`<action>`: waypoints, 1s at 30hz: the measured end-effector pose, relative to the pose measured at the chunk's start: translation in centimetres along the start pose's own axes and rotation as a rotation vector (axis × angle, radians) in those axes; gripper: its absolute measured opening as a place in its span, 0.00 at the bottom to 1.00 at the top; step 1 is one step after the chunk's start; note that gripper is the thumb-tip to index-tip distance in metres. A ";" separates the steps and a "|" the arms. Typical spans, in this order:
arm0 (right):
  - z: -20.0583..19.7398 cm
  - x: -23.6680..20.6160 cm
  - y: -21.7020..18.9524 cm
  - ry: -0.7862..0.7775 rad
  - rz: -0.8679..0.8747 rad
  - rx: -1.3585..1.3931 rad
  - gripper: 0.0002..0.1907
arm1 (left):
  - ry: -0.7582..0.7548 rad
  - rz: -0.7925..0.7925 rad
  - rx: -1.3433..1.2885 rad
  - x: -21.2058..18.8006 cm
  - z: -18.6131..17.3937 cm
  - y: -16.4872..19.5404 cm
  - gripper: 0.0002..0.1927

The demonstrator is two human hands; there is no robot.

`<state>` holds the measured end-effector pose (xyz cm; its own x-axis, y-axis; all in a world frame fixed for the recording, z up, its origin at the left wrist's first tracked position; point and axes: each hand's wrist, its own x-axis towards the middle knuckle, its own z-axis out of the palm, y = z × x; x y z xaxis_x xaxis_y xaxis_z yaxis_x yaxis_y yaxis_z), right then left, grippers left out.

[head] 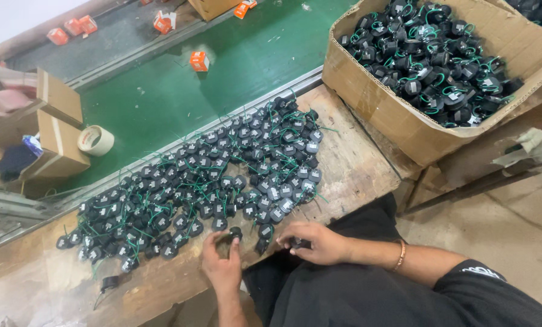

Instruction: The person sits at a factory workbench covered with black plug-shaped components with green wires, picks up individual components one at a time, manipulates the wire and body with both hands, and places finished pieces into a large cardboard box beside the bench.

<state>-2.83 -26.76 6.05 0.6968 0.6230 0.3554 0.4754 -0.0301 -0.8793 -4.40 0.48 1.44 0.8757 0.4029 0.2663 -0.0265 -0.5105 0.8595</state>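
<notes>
While both hands pinch small round black parts, left hand [222, 260], right hand [316, 242], worn wooden bench [355, 169]

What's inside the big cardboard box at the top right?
The cardboard box is heaped with small black round parts tangled with green wires. Lower layers and the box bottom are covered by the pile.

The small black part under the right hand [317, 241] is mostly hidden by its fingers, so its shape cannot be told. Right of the cardboard box [404, 124], a second batch of black parts [540, 11] is cut off by the picture's corner. The bench [355, 163] runs off the bottom-left edge.
</notes>
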 end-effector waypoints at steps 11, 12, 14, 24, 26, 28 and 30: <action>-0.2 0.0 0.4 0.068 0.051 0.011 0.20 | -0.171 0.319 0.286 1.0 0.2 2.1 0.09; -0.2 0.0 0.5 0.073 0.050 0.007 0.20 | -0.223 0.337 0.303 1.0 0.2 2.2 0.10; 0.0 -0.1 0.7 0.075 0.051 0.005 0.20 | -0.256 0.443 0.293 1.1 0.2 2.1 0.13; 0.4 -0.3 1.5 0.072 0.159 0.133 0.29 | 0.099 0.226 -0.557 -0.6 -0.9 2.7 0.12; 1.1 -0.5 1.9 0.052 0.156 0.099 0.34 | -0.176 0.282 -0.624 -1.5 -0.6 4.5 0.14; 1.9 -0.8 2.4 0.010 0.106 -0.007 0.39 | -0.273 0.642 -0.216 -1.8 0.6 6.3 0.16; 2.5 -1.2 2.8 -0.075 0.174 0.047 0.29 | -0.311 0.617 -0.195 -1.8 1.8 7.6 0.17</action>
<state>-3.67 -25.62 2.42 0.7234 0.6683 0.1734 0.3241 -0.1070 -0.9399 -5.31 -5.47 6.72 0.7696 -0.1652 0.6168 -0.6209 -0.4187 0.6627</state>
